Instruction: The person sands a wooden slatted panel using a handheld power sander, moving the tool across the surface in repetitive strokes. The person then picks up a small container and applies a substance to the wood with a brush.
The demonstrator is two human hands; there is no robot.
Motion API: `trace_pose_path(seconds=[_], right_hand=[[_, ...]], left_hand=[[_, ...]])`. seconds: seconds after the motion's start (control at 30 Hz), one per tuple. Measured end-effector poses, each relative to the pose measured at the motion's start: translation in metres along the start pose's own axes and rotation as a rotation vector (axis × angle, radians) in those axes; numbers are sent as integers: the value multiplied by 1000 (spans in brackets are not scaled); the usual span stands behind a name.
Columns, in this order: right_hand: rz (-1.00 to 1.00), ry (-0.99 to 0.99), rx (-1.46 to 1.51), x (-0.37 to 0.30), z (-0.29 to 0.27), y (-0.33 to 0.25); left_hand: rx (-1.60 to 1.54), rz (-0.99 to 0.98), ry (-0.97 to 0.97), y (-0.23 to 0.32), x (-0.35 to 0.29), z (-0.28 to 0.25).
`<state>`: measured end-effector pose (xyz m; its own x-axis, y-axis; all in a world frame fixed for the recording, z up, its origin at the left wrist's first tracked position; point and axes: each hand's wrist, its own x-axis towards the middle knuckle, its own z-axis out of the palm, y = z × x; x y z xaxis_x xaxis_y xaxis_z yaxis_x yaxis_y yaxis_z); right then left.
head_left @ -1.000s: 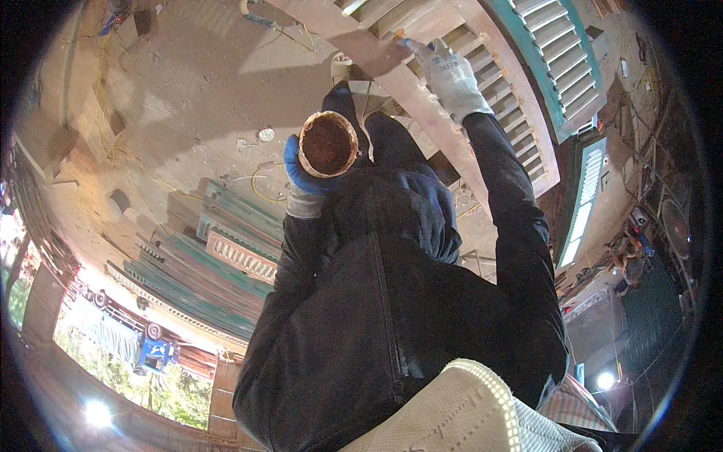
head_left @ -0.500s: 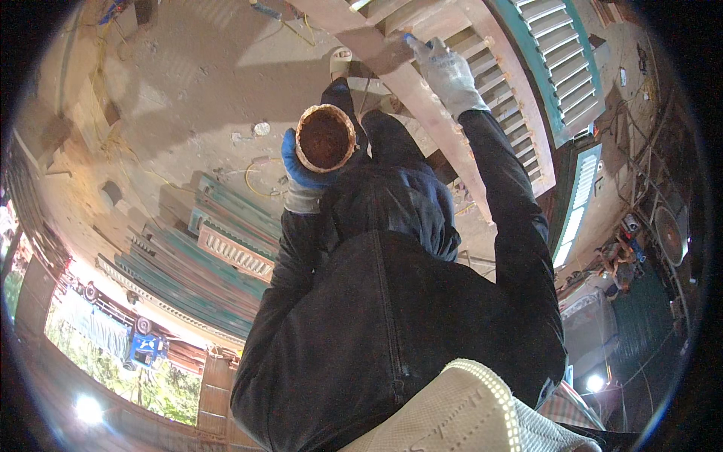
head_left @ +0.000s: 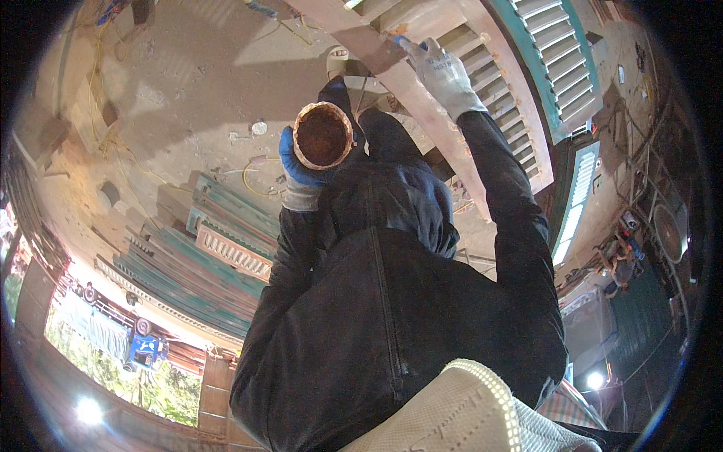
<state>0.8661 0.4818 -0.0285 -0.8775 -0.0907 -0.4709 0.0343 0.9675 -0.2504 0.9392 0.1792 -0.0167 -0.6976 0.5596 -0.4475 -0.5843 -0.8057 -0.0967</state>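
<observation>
My left hand [head_left: 300, 170], in a white glove with blue-coated fingers, is wrapped round a round tub [head_left: 349, 143]. The tub has a crusted pale rim and a dark brown paste inside. My right hand [head_left: 443, 74], gloved alike, reaches up to a slatted wooden shutter panel [head_left: 461, 147] with a pinkish-brown frame. Its index finger is stretched out, the blue tip on the frame near an orange-brown spot. The other fingers are partly hidden behind the back of the glove; no tool shows in them.
A green-framed slatted panel [head_left: 561, 75] stands beyond the pinkish one, with another green panel [head_left: 578, 200] to the right. Several green and brown shutters [head_left: 203, 264] lie at left. A yellow cord [head_left: 102, 113] trails over the floor. A standing fan [head_left: 669, 233] is far right.
My right hand has shifted slightly, its fingertip a little lower and further left along the frame. The tub stays in my left hand almost unmoved.
</observation>
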Motion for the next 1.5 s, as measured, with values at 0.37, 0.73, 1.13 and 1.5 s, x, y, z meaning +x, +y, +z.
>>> trace_pose_path(seconds=[0.37,0.73,1.13,1.5], right_hand=[[1,93,-80,-1,-7,11],[19,162,-61,12,1,24],[15,186,-125,16,9,45],[-66,102,-146,14,9,44]], left_hand=[[-31,-30,12,-2,3,4],[-90,-46,-19,-4,3,15],[-50,-3,-117,0,8,11],[110,87,-69,0,6,19]])
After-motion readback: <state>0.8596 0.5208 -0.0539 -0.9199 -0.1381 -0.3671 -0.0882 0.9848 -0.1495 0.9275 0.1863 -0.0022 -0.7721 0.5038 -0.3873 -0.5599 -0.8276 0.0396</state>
